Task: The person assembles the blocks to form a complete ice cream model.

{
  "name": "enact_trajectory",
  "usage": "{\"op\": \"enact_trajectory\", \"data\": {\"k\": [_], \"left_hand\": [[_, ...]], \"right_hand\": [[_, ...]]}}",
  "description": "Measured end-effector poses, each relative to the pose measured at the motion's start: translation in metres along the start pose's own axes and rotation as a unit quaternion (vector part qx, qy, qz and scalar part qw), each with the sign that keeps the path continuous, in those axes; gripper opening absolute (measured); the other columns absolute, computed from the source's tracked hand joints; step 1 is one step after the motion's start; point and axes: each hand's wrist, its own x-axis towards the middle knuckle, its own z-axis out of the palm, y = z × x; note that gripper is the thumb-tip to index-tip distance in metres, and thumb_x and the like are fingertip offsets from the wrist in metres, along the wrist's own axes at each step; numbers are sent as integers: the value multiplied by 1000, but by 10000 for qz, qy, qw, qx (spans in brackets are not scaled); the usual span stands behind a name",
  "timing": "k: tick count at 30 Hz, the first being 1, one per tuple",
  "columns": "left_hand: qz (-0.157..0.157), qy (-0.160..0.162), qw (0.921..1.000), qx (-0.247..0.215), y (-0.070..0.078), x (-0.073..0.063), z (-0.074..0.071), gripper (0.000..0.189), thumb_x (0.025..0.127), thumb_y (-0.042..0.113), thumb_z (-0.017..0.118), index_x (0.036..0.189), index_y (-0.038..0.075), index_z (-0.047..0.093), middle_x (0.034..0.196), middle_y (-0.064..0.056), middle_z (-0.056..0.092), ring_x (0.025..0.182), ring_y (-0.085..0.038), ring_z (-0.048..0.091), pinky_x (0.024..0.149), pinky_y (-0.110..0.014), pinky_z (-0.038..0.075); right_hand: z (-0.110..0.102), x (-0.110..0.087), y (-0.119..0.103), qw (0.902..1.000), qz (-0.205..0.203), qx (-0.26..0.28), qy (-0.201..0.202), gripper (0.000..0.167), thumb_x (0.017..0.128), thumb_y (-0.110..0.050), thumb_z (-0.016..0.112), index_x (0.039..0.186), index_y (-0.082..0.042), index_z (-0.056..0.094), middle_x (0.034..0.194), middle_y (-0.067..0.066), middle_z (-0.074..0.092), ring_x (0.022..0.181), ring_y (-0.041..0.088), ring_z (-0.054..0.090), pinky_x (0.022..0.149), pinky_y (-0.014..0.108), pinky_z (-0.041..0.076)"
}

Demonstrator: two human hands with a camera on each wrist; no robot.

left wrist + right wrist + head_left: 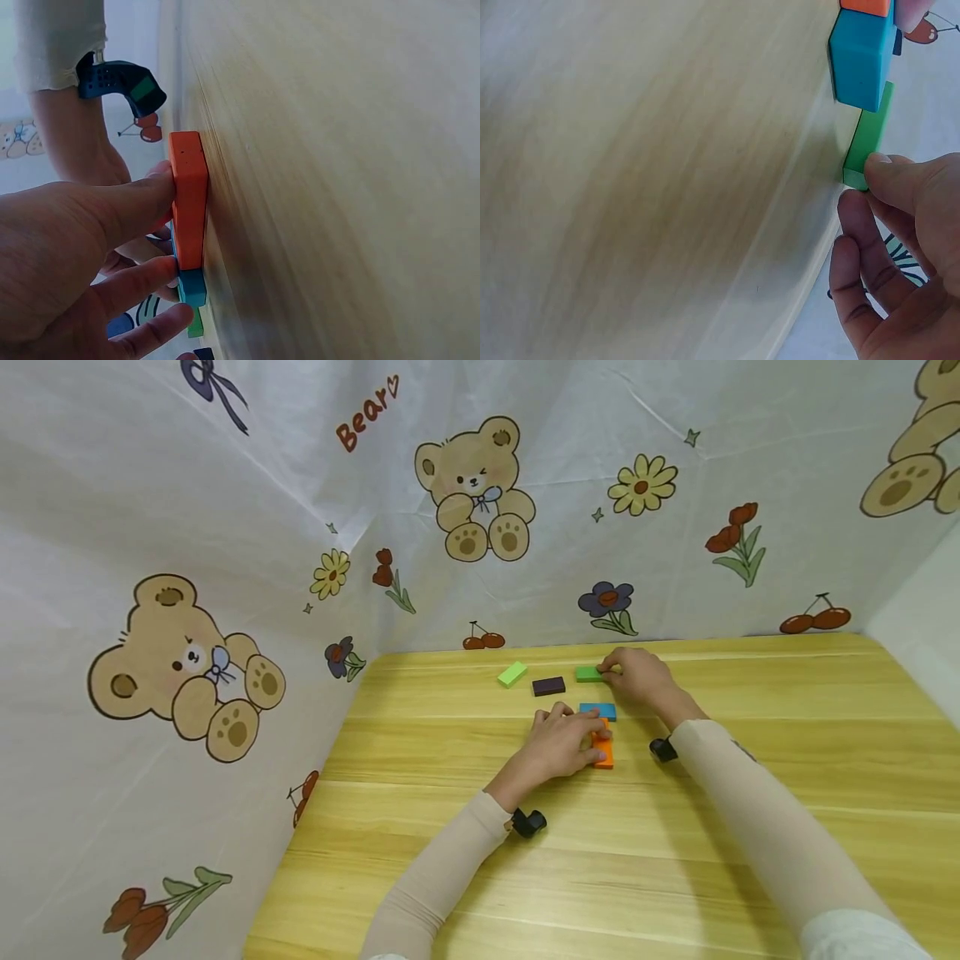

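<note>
An orange block [603, 757] lies lengthwise toward the person, under the thumb and fingers of my left hand [558, 743]. My left thumb and a finger hold it, seen close up in the left wrist view. At its far end lies a blue block [597, 711], partly behind a left fingertip. Farther back, my right hand [637, 677] pinches the right end of a green block [587, 674] between thumb and finger. In the right wrist view the green block [868, 139] lies flat, just beyond the blue block [859, 56].
A dark block [548, 686] and a light green block [512, 674] lie left of the green one on the wooden table [420, 752]. A white cloth [570, 527] with printed bears and flowers rises behind the table's back edge. Each wrist wears a black camera.
</note>
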Motion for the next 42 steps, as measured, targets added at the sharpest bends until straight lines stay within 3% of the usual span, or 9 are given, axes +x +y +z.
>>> {"op": "enact_trajectory", "data": {"k": [24, 34, 42], "left_hand": [[28, 25, 9999, -93, 1, -2, -3, 30, 103, 52, 69, 132, 46, 71, 169, 15, 47, 133, -20, 49, 99, -41, 36], [30, 64, 9999, -124, 0, -2, -1, 32, 102, 52, 69, 134, 47, 71, 169, 15, 47, 131, -20, 49, 96, -41, 34], [49, 100, 9999, -108, 0, -2, -1, 31, 102, 51, 69, 133, 45, 72, 169, 14, 47, 130, -21, 49, 95, -40, 34]], "right_hand": [[5, -14, 7, 9996, -144, 251, 66, 27, 106, -20, 68, 126, -8, 80, 140, 19, 72, 134, 48, 63, 111, 68, 48], [5, -24, 10, 9987, -305, 406, 101, 24, 105, -20, 70, 123, -10, 82, 136, 16, 75, 120, 46, 72, 102, 64, 55], [2, -30, 6, 9988, -336, 359, -39, 24, 104, -17, 71, 123, -9, 82, 135, 17, 76, 131, 46, 66, 108, 66, 52]]}}
